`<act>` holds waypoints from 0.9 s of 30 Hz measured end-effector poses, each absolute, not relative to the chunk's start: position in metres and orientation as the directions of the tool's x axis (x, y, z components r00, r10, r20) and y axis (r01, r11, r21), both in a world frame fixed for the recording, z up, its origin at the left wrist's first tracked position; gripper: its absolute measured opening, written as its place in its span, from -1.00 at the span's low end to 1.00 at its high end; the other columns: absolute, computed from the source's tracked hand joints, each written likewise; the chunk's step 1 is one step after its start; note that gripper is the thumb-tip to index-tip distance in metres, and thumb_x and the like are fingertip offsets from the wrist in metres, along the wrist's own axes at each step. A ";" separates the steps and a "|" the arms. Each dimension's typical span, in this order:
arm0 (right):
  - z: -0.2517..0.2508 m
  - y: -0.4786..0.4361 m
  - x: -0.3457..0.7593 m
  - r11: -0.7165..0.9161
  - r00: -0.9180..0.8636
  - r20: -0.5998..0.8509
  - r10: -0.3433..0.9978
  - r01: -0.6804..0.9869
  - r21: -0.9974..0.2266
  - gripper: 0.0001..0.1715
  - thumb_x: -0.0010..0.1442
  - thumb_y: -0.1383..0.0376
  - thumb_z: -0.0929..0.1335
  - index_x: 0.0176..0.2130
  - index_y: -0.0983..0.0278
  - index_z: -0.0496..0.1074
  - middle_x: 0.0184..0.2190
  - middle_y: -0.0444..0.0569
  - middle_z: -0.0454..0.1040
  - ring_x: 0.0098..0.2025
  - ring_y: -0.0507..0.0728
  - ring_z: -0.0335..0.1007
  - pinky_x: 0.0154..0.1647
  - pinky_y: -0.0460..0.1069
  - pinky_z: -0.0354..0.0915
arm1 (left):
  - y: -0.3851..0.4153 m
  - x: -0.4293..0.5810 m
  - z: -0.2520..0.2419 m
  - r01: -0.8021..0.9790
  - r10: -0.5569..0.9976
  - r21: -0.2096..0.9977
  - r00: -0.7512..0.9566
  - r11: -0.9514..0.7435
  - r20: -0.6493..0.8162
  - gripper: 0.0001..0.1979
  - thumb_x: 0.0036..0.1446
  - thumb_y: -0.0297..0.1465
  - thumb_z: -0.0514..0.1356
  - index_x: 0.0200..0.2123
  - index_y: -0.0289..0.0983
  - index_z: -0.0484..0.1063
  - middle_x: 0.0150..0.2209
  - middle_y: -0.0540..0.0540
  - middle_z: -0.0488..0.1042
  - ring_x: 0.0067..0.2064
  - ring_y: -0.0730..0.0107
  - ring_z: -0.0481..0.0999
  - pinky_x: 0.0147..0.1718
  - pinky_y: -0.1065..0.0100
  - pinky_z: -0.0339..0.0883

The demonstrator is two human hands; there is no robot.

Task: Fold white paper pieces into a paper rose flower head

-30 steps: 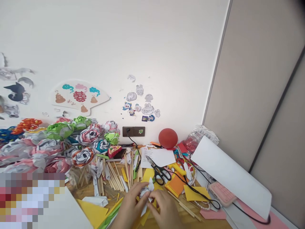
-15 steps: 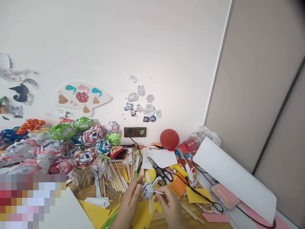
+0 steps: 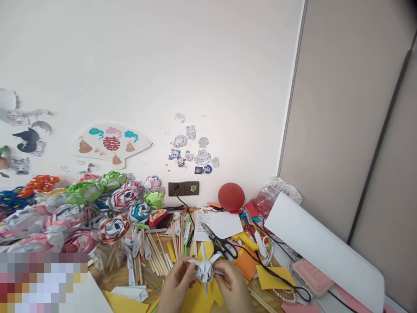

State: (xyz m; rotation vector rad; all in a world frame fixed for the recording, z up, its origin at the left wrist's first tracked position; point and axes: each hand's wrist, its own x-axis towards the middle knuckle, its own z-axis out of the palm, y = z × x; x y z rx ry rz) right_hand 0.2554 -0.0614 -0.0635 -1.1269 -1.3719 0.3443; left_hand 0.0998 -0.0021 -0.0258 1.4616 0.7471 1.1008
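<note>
We see our left hand [image 3: 177, 284] and right hand [image 3: 232, 284] at the near edge of the tabletop [image 3: 120, 276], both pinched on a small folded paper flower [image 3: 204, 270] — grey-white, with pointed flaps sticking up and out and a thin tail hanging down. It sits in the air between our fingertips, just above a yellow sheet [image 3: 198, 300]. Black-handled scissors [image 3: 219, 243] lie just behind it, touching a white note [image 3: 217, 224]. To the left, a scatter of wooden sticks [image 3: 159, 252] crowds the space, and farther left paper roses [image 3: 107, 204] pile up toward the wall. A black cable [image 3: 276, 278] runs along the right — past orange paper [image 3: 246, 263] and a pink case [image 3: 312, 276]. A red ball [image 3: 231, 197] rests at the far edge.
</note>
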 end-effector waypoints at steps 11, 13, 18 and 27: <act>-0.048 -0.070 0.256 0.409 0.341 0.580 0.740 0.457 -0.790 -0.89 0.07 0.32 0.30 -0.34 0.24 0.42 -0.36 -0.04 0.46 -0.26 0.15 0.40 -0.21 -0.04 0.29 | -0.013 0.101 -0.031 0.163 0.817 0.877 0.469 -0.452 0.335 -0.78 0.08 -0.24 0.08 -0.36 -0.28 0.39 -0.49 -0.04 0.45 -0.44 0.31 0.46 -0.43 0.37 0.31; -0.049 -0.070 0.255 0.378 0.318 0.545 0.776 0.457 -0.805 -0.91 0.01 0.38 0.32 -0.38 0.25 0.42 -0.40 -0.05 0.45 -0.29 0.15 0.40 -0.24 -0.04 0.28 | -0.017 0.103 -0.030 0.185 0.790 0.848 0.501 -0.498 0.355 -0.82 0.08 -0.31 0.06 -0.35 -0.28 0.38 -0.43 -0.07 0.47 -0.42 0.31 0.47 -0.41 0.36 0.33; -0.045 -0.071 0.253 0.300 0.343 0.463 0.817 0.432 -0.850 -0.88 -0.06 0.45 0.34 -0.41 0.27 0.39 -0.43 -0.06 0.44 -0.33 0.14 0.38 -0.28 -0.04 0.27 | -0.028 0.103 -0.021 0.295 0.763 0.753 0.512 -0.589 0.396 -0.82 0.09 -0.39 0.02 -0.30 -0.24 0.41 -0.34 -0.10 0.53 -0.32 0.27 0.51 -0.31 0.33 0.37; -0.032 -0.081 0.248 0.295 0.346 0.473 0.810 0.457 -0.839 -0.91 -0.03 0.45 0.35 -0.42 0.29 0.41 -0.44 -0.06 0.46 -0.33 0.14 0.40 -0.28 -0.04 0.28 | -0.030 0.104 -0.025 0.256 0.680 0.662 0.511 -0.704 0.526 -0.77 0.13 -0.33 0.08 -0.18 -0.19 0.46 -0.18 -0.15 0.53 -0.15 0.29 0.51 -0.21 0.37 0.43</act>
